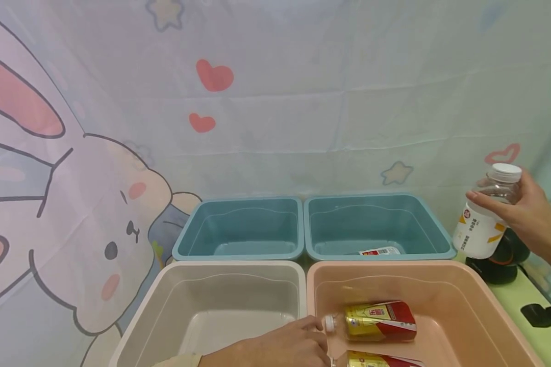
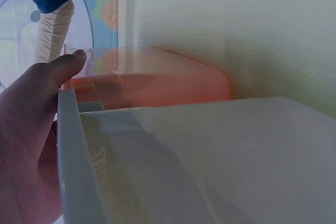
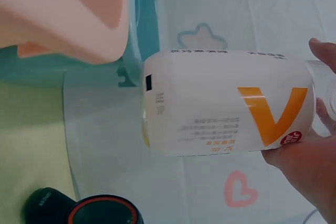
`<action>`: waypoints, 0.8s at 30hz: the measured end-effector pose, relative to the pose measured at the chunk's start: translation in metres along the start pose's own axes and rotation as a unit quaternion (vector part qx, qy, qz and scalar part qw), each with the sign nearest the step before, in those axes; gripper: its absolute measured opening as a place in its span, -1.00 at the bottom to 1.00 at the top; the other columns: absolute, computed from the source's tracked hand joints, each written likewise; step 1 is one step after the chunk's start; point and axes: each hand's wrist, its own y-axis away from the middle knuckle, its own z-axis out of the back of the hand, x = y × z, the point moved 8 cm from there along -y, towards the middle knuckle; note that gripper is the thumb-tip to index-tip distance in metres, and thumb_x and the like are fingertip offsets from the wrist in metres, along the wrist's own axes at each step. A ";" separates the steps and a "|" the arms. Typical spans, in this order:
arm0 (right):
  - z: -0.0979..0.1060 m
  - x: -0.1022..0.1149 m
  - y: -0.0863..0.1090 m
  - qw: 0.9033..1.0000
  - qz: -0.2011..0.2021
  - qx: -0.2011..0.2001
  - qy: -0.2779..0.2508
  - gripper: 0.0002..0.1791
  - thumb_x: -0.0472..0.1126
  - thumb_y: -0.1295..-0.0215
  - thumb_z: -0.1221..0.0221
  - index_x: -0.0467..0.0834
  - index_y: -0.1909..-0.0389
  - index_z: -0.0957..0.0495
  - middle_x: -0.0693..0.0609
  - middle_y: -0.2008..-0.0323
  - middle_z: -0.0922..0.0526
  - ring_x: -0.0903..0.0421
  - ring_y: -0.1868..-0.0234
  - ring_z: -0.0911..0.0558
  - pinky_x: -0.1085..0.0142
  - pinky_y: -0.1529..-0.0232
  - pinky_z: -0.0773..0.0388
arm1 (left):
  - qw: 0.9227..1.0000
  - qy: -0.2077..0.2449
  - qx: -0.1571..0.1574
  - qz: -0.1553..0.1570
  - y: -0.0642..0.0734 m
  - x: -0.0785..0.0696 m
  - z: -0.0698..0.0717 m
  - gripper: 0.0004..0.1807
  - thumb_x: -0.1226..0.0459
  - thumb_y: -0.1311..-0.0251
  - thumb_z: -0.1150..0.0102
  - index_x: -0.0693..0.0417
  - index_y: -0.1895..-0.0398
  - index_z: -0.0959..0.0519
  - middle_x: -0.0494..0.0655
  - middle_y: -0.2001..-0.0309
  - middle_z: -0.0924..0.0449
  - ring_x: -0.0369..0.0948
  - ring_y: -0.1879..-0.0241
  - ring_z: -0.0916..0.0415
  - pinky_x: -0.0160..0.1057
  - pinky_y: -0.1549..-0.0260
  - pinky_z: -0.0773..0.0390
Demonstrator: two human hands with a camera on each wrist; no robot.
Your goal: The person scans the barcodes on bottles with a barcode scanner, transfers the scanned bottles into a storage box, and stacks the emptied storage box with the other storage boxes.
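My right hand (image 1: 532,209) grips a plastic bottle (image 1: 479,232) round its clear shoulder, below a white cap. The bottle has a white label with an orange V-shaped mark, plain in the right wrist view. It hangs tilted at the right of the bins, cap up. My left hand (image 1: 289,342) is over the border of the grey bin (image 1: 140,326) and the peach bin (image 1: 491,316), fingers loosely bent. Its index fingertip is right by the white cap of a yellow-and-red drink bottle (image 1: 381,321). A second such bottle (image 1: 381,360) lies below it, partly cut off.
Two blue bins, left (image 1: 239,224) and right (image 1: 372,224), stand behind the front pair. A red-and-white labelled item (image 1: 380,251) lies in the right one. A dark device (image 3: 105,211) stands on the pale green surface (image 1: 509,303). A printed cloth hangs behind.
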 end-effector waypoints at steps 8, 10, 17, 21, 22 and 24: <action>0.007 -0.020 -0.002 1.000 -0.020 -0.014 0.006 -0.28 -0.21 -0.44 -0.29 0.30 -0.41 -0.13 0.34 0.02 -0.40 0.40 0.08 -0.43 0.64 0.28 -0.41 | 1.000 -0.008 -0.008 0.000 0.002 0.000 0.001 -0.80 -0.02 -0.46 -0.15 -0.55 0.09 -0.76 -0.73 0.12 -0.65 -0.59 0.01 -0.43 -0.33 -0.24 -0.20; 0.007 -0.026 -0.002 1.000 -0.023 -0.017 0.012 -0.28 -0.19 -0.44 -0.30 0.31 -0.41 -0.13 0.36 0.03 -0.38 0.40 0.09 -0.41 0.66 0.27 -0.39 | 1.000 -0.009 -0.008 0.000 0.002 0.000 0.001 -0.81 -0.02 -0.45 -0.15 -0.55 0.09 -0.76 -0.73 0.11 -0.65 -0.59 0.01 -0.43 -0.33 -0.24 -0.20; 0.002 -0.047 0.001 1.000 -0.025 -0.018 0.002 -0.34 -0.21 -0.45 -0.29 0.24 -0.36 -0.16 0.34 0.03 -0.39 0.44 0.09 -0.43 0.68 0.22 -0.39 | 1.000 0.004 0.006 0.004 0.003 0.001 0.000 -0.80 -0.03 -0.46 -0.14 -0.54 0.06 -0.76 -0.72 0.10 -0.65 -0.59 0.01 -0.42 -0.34 -0.25 -0.20; -0.001 -0.059 0.003 0.999 -0.029 -0.019 -0.007 -0.37 -0.21 -0.46 -0.28 0.23 -0.34 -0.17 0.31 0.03 -0.39 0.44 0.07 -0.42 0.69 0.21 -0.39 | 1.000 0.012 0.007 0.002 0.003 0.001 0.000 -0.80 -0.04 -0.47 -0.13 -0.54 0.08 -0.76 -0.72 0.12 -0.65 -0.59 0.01 -0.42 -0.34 -0.26 -0.19; -0.001 -0.062 0.004 0.999 -0.032 -0.020 -0.009 -0.38 -0.21 -0.46 -0.28 0.23 -0.34 -0.17 0.31 0.04 -0.39 0.44 0.08 -0.42 0.69 0.21 -0.39 | 1.000 0.012 0.005 0.001 0.004 0.001 0.000 -0.80 -0.04 -0.47 -0.13 -0.54 0.09 -0.76 -0.72 0.13 -0.65 -0.59 0.02 -0.42 -0.34 -0.25 -0.18; -0.002 -0.069 0.006 0.999 -0.042 -0.022 -0.014 -0.37 -0.20 -0.46 -0.28 0.24 -0.33 -0.16 0.31 0.04 -0.39 0.44 0.09 -0.42 0.68 0.22 -0.41 | 1.000 0.003 -0.003 -0.002 0.004 0.000 0.002 -0.81 -0.03 -0.46 -0.14 -0.54 0.12 -0.76 -0.72 0.15 -0.65 -0.59 0.03 -0.43 -0.33 -0.24 -0.19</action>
